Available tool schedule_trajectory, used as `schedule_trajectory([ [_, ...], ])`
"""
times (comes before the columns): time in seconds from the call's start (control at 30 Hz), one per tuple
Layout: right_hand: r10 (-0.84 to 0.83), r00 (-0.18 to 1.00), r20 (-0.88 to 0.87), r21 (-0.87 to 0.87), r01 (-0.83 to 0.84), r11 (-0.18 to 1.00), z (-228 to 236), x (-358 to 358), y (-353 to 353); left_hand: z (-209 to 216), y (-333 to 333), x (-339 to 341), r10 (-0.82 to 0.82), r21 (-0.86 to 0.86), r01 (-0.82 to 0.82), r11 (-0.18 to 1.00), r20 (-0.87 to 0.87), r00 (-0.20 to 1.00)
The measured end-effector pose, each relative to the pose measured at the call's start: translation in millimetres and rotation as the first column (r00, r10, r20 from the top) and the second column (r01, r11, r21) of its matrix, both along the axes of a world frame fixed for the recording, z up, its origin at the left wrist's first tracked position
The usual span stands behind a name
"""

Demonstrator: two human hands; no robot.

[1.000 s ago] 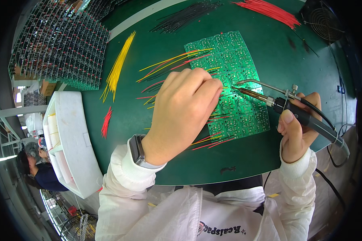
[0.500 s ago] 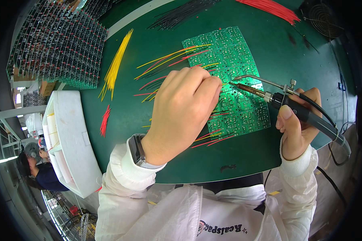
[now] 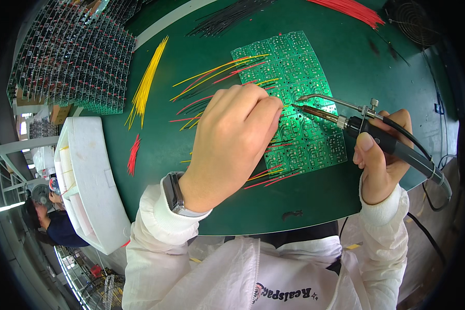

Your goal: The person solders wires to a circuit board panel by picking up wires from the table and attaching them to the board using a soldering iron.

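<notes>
My right hand (image 3: 385, 155) is closed around a soldering iron (image 3: 392, 144) with a thin metal solder-feed tube (image 3: 341, 103) clamped along it. The iron's tip is close to the surface of a green circuit board panel (image 3: 315, 139), just right of my left fingertips. My left hand (image 3: 237, 134) lies over the panel's left side, thumb and fingers pinched together on what looks like a thin wire, mostly hidden by the fingers. Red, yellow and black wires (image 3: 212, 77) stick out leftward from the panel's left part; my left hand covers some of them.
Bundles of yellow wires (image 3: 149, 82), short red wires (image 3: 134, 155), black wires (image 3: 232, 18) and long red wires (image 3: 349, 11) lie on the green table (image 3: 165, 124). Stacked circuit boards (image 3: 72, 62) and a white foam box (image 3: 95, 175) are leftward. A fan (image 3: 413, 23) stands far right.
The panel and both hands appear slightly further left and up in the picture. The iron's tip remains beside my left fingertips, and both grips look the same.
</notes>
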State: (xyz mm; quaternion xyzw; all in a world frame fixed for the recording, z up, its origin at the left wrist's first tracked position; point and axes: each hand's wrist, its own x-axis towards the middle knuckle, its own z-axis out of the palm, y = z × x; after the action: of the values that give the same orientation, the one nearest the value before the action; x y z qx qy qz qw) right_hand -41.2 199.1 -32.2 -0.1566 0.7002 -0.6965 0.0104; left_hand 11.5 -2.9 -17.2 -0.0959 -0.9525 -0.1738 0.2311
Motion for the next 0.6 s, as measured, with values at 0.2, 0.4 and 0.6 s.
schedule_trajectory([
  [0.2,0.013,1.0,0.002,-0.007,-0.013,1.0,-0.1,-0.1,0.9,0.7,0.3,0.1,-0.007,0.002,0.007,1.0,0.004,1.0],
  [0.4,0.018,1.0,-0.002,0.011,-0.018,1.0,-0.6,-0.4,2.9,-0.6,0.3,-0.5,-0.003,-0.001,0.003,1.0,0.011,1.0],
  [0.6,0.021,1.0,-0.01,0.011,-0.021,1.0,-1.3,-0.1,1.7,0.1,-1.4,-0.3,-0.018,0.0,0.018,1.0,-0.012,1.0],
])
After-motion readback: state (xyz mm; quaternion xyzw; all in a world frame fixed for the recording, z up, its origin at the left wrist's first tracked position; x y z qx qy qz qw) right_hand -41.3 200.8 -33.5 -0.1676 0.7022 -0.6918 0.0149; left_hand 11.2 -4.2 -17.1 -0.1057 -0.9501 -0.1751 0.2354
